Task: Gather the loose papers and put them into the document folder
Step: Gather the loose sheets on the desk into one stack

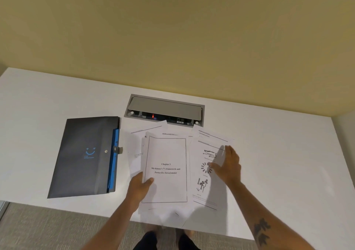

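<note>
Several loose white papers lie fanned out near the front of the white table (pixel 278 153). On top in the middle is a bordered title sheet (pixel 166 153) reading "Chapter 3". My left hand (pixel 139 187) grips its lower left edge, thumb on top. To the right lies a sheet with small diagrams (pixel 206 188). My right hand (pixel 228 166) rests flat on that sheet, fingers spread. A dark grey document folder (pixel 84 157) with a blue inner edge and a snap tab lies closed on the left, apart from the papers.
A grey recessed power socket box (pixel 165 108) with its lid raised sits in the table behind the papers. A yellow wall rises behind the table. Grey carpet (pixel 38 228) and my feet show below the front edge, where some sheets overhang.
</note>
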A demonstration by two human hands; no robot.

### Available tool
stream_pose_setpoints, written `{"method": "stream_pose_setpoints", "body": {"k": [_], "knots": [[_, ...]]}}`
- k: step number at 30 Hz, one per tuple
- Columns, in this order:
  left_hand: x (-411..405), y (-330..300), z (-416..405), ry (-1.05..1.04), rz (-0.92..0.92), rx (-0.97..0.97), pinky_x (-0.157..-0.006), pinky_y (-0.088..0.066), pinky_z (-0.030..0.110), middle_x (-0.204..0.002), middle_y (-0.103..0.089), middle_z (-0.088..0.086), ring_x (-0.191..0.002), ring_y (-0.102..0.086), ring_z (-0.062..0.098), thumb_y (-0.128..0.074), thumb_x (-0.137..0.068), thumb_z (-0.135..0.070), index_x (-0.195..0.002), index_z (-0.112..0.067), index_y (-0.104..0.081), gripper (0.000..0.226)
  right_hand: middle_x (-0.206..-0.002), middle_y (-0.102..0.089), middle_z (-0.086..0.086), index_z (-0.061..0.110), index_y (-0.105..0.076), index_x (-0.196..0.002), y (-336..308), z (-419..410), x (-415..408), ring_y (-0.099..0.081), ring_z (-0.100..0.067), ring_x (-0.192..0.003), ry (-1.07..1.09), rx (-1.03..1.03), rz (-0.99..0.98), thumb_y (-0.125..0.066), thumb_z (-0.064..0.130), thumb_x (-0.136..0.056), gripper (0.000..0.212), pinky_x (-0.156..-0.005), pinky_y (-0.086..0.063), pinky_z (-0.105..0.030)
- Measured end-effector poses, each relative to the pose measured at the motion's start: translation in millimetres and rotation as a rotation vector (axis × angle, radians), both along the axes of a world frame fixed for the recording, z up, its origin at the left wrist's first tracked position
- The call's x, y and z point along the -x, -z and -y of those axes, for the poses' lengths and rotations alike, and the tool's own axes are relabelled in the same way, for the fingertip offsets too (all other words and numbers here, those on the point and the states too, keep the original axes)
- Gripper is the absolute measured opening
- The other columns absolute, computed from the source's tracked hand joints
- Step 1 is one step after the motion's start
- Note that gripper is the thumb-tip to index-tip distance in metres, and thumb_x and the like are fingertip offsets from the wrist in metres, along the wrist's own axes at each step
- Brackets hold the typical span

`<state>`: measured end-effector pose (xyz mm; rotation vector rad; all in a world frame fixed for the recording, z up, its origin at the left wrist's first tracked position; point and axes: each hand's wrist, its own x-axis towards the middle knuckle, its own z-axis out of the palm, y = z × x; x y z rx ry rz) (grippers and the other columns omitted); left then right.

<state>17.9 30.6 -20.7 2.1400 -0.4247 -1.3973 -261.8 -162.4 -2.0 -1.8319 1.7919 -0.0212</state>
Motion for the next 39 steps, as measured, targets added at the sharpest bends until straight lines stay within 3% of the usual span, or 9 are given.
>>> {"method": "stream_pose_setpoints", "body": {"k": [5,11,14,17,21,23,29,33,39], "knots": [[-0.3,-0.2,-34.0,-0.041,0.036,-0.082,-0.104,-0.048,0.053,-0.128,-0.064,0.007,-0.111,-0.058,0.026,-0.064,-0.096,-0.031,-0.136,-0.016,-0.054,0.044,-0.180,0.005,-0.011,0.006,0.005,-0.169,3.7,21.8,25.4,-0.002,-0.031,-0.167,-0.174,-0.113,-0.205,-0.089,0.064,-0.072,0.147,-0.128,-0.028,-0.058],[2.7,-6.4,-64.9,-0.113,0.020,-0.124,-0.101,-0.051,0.053,-0.118,-0.067,0.005,-0.108,-0.062,0.029,-0.065,-0.095,-0.030,-0.131,-0.017,-0.058,0.039,-0.180,0.010,-0.007,0.004,0.015,-0.167,9.0,21.0,29.5,0.003,-0.026,-0.168,-0.280,-0.157,-0.249,-0.079,0.060,-0.085,0.137,-0.131,-0.020,-0.056],[5.7,-11.3,-69.7,-0.131,0.011,-0.121,-0.099,-0.051,0.054,-0.113,-0.065,0.003,-0.106,-0.062,0.029,-0.065,-0.095,-0.030,-0.127,-0.020,-0.057,0.034,-0.181,0.000,-0.007,0.006,0.006,-0.169,11.4,12.1,30.9,-0.005,-0.025,-0.167,-0.284,-0.118,-0.193,-0.079,0.052,-0.090,0.125,-0.131,-0.018,-0.054],[9.3,-14.3,-70.1,-0.133,0.021,-0.126,-0.100,-0.050,0.055,-0.113,-0.063,0.003,-0.105,-0.060,0.028,-0.065,-0.095,-0.031,-0.122,-0.024,-0.054,0.030,-0.177,-0.024,-0.004,0.010,-0.015,-0.170,12.1,1.7,31.6,-0.033,-0.030,-0.158,-0.214,-0.044,-0.083,-0.085,0.042,-0.088,0.113,-0.130,-0.023,-0.048],[13.6,-16.5,-68.1,-0.138,0.031,-0.114,-0.101,-0.050,0.054,-0.115,-0.064,0.004,-0.107,-0.060,0.029,-0.066,-0.095,-0.032,-0.121,-0.024,-0.054,0.030,-0.135,-0.069,-0.017,0.011,-0.038,-0.163,14.2,-15.7,27.3,-0.060,-0.036,-0.132,-0.116,0.084,-0.047,-0.091,0.029,-0.082,0.099,-0.114,-0.041,-0.045],[15.7,-18.8,-66.2,-0.140,0.032,-0.102,-0.099,-0.051,0.053,-0.114,-0.065,0.004,-0.105,-0.061,0.028,-0.066,-0.094,-0.033,-0.120,-0.024,-0.054,0.029,-0.121,-0.071,-0.019,0.011,-0.043,-0.161,15.7,-23.4,23.8,-0.063,-0.040,-0.121,0.007,0.077,0.030,-0.093,0.018,-0.079,0.096,-0.105,-0.045,-0.048],[21.5,-24.6,-62.0,-0.123,0.052,-0.075,-0.099,-0.053,0.053,-0.113,-0.065,0.004,-0.104,-0.062,0.029,-0.066,-0.094,-0.034,-0.119,-0.024,-0.053,0.030,-0.137,-0.070,-0.008,0.015,-0.045,-0.159,15.7,-34.0,28.1,-0.062,-0.035,-0.127,0.219,0.060,0.129,-0.085,0.007,-0.086,0.083,-0.101,-0.050,-0.046],[24.0,-24.4,-63.3,-0.114,0.058,-0.054,-0.096,-0.055,0.050,-0.112,-0.067,0.004,-0.100,-0.064,0.027,-0.066,-0.094,-0.033,-0.122,-0.021,-0.056,0.032,-0.107,-0.072,-0.006,0.016,-0.049,-0.154,14.8,-36.1,31.1,-0.069,-0.034,-0.100,0.421,0.006,0.220,-0.085,0.010,-0.089,0.075,-0.084,-0.053,-0.042],[26.8,-20.9,-68.2,-0.129,0.083,-0.047,-0.090,-0.055,0.046,-0.105,-0.068,-0.002,-0.094,-0.064,0.021,-0.066,-0.094,-0.035,-0.124,-0.020,-0.058,0.034,-0.095,-0.071,-0.025,-0.007,-0.068,-0.099,20.0,-34.0,40.4,-0.069,-0.045,-0.091,0.532,-0.049,0.314,-0.082,0.010,-0.091,0.023,-0.075,-0.051,-0.041]]}}
